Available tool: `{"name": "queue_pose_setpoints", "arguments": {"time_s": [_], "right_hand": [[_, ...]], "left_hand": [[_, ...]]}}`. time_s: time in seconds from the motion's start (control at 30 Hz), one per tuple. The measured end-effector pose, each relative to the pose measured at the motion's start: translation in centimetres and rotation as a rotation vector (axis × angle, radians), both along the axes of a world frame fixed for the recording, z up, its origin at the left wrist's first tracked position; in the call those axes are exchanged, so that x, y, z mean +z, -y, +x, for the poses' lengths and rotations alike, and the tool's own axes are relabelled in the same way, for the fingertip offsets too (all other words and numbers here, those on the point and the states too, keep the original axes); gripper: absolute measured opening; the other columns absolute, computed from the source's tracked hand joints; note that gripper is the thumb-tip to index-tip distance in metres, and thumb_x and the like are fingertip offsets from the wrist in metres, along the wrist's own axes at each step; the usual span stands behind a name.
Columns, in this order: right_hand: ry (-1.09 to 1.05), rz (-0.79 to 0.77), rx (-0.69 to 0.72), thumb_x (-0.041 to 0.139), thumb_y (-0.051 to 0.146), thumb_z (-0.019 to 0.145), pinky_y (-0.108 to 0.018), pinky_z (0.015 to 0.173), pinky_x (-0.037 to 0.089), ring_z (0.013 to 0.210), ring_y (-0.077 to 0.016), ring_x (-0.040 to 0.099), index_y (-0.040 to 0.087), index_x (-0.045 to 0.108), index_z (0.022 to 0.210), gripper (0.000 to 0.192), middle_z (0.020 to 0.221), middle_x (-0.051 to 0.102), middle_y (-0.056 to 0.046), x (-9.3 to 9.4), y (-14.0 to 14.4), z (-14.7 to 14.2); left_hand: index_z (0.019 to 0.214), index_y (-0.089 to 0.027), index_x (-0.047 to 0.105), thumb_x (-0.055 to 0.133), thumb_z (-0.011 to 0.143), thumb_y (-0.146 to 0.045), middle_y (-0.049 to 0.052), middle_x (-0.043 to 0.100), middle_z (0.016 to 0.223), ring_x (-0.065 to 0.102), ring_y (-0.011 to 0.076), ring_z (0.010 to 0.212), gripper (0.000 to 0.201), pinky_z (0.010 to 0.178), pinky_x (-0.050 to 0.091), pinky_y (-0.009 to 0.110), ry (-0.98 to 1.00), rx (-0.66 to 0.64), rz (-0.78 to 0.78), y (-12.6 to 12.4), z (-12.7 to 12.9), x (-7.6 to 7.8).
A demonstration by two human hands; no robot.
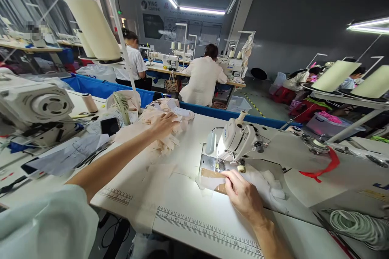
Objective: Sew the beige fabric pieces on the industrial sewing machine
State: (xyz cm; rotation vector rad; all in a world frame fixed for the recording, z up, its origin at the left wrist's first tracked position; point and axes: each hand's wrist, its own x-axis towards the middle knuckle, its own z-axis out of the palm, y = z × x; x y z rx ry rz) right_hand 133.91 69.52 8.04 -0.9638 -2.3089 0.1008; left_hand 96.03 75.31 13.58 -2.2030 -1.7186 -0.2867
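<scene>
My left hand (pixel 164 124) is stretched out over a heap of pale peach fabric pieces (pixel 164 145) at the back of the sewing table, its fingers lying on the heap. My right hand (pixel 243 194) is beside the needle area of a white sewing machine (pixel 237 141), with thumb and fingers drawn together. What lies between those fingertips is hidden. Just left of them, a brown patch (pixel 212 174) shows at the lit machine plate (pixel 208 162). Thin whitish fabric (pixel 270 184) lies behind the right hand. One flat pale piece (pixel 159 174) rests on the table between my hands.
A printed ruler (pixel 206 230) runs along the front edge. To the left are a phone (pixel 110 126), a small green fan (pixel 122 107), papers (pixel 73 156) and another machine (pixel 36 103). Scissors (pixel 332 232) and coiled cord (pixel 360 226) lie at right. Several people work beyond a blue trough (pixel 264 120).
</scene>
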Motion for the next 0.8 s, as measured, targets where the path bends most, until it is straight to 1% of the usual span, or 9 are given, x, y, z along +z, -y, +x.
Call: {"name": "queue_pose_setpoints", "arguments": {"time_s": [0.1,0.17,0.3,0.4,0.53,0.6,0.67,0.73,0.8], "right_hand": [[-0.017,-0.001,-0.008,0.037,0.017,0.097,-0.030,0.061,0.050,0.070,-0.0191,0.068,0.021,0.065,0.099,0.029,0.087,0.072,-0.006,-0.1,-0.2,0.3],[-0.008,-0.017,-0.027,0.037,0.017,0.097,-0.029,0.060,0.049,0.068,-0.0186,0.067,0.021,0.066,0.101,0.030,0.087,0.073,-0.006,-0.2,-0.3,0.5],[0.025,-0.013,-0.046,0.040,0.019,0.096,-0.029,0.058,0.048,0.067,-0.0191,0.067,0.021,0.069,0.102,0.030,0.084,0.073,-0.006,-0.2,-0.7,1.0],[0.019,0.006,-0.047,0.040,0.019,0.095,-0.029,0.058,0.048,0.068,-0.0192,0.068,0.021,0.069,0.102,0.030,0.085,0.074,-0.006,-0.1,-0.8,1.0],[0.004,0.028,-0.042,0.041,0.018,0.095,-0.028,0.060,0.049,0.069,-0.0188,0.068,0.021,0.069,0.103,0.030,0.088,0.074,-0.006,0.3,-0.7,1.0],[-0.002,0.028,-0.039,0.041,0.018,0.094,-0.028,0.061,0.049,0.071,-0.0191,0.069,0.021,0.069,0.103,0.030,0.089,0.074,-0.006,0.5,-0.6,1.0],[-0.008,0.024,-0.030,0.040,0.018,0.094,-0.028,0.062,0.050,0.074,-0.0194,0.070,0.020,0.069,0.102,0.030,0.090,0.074,-0.007,0.6,-0.6,1.1],[-0.007,0.009,-0.028,0.040,0.018,0.094,-0.028,0.062,0.050,0.073,-0.0192,0.070,0.020,0.069,0.101,0.030,0.089,0.074,-0.007,0.7,-0.6,1.1],[-0.009,-0.024,-0.030,0.040,0.019,0.094,-0.028,0.063,0.051,0.074,-0.0190,0.070,0.020,0.069,0.100,0.030,0.089,0.074,-0.006,0.8,-0.6,1.3]], "left_hand": [[0.101,-0.021,0.074,0.052,0.083,-0.004,0.012,0.065,0.124,0.050,0.0298,0.127,0.033,0.106,0.042,0.046,-0.030,-0.080,-0.032,-2.5,0.9,-0.3],[0.095,-0.019,0.074,0.048,0.088,-0.008,0.013,0.069,0.113,0.055,0.0293,0.120,0.029,0.104,0.044,0.046,-0.003,-0.065,-0.014,-3.4,0.7,-0.4],[0.111,-0.015,0.070,0.038,0.093,-0.011,0.014,0.068,0.116,0.058,0.0276,0.114,0.037,0.100,0.047,0.045,0.069,0.003,0.055,-3.4,-0.9,-0.3],[0.118,-0.020,0.069,0.047,0.085,-0.009,0.011,0.063,0.130,0.050,0.0263,0.128,0.041,0.110,0.041,0.046,0.046,-0.108,-0.002,-2.8,-1.5,-0.4],[0.093,-0.024,0.076,0.055,0.079,-0.009,0.008,0.066,0.129,0.046,0.0277,0.133,0.029,0.118,0.030,0.050,0.188,-0.208,-0.058,-3.1,-0.4,-1.1],[0.081,-0.022,0.074,0.057,0.082,-0.015,0.009,0.071,0.116,0.054,0.0268,0.124,0.019,0.115,0.035,0.046,0.337,-0.183,-0.016,-3.7,0.3,-1.1],[0.083,-0.019,0.072,0.054,0.088,-0.024,0.010,0.072,0.107,0.060,0.0260,0.113,0.019,0.106,0.042,0.041,0.439,-0.136,0.050,-4.3,0.4,-0.7],[0.091,-0.016,0.068,0.042,0.096,-0.032,0.012,0.071,0.103,0.063,0.0247,0.101,0.031,0.092,0.048,0.037,0.520,-0.056,0.132,-4.3,0.0,0.4],[0.094,-0.015,0.063,0.034,0.100,-0.040,0.012,0.069,0.095,0.063,0.0219,0.088,0.039,0.076,0.049,0.031,0.743,0.031,0.245,-3.6,-0.9,2.4]]}}
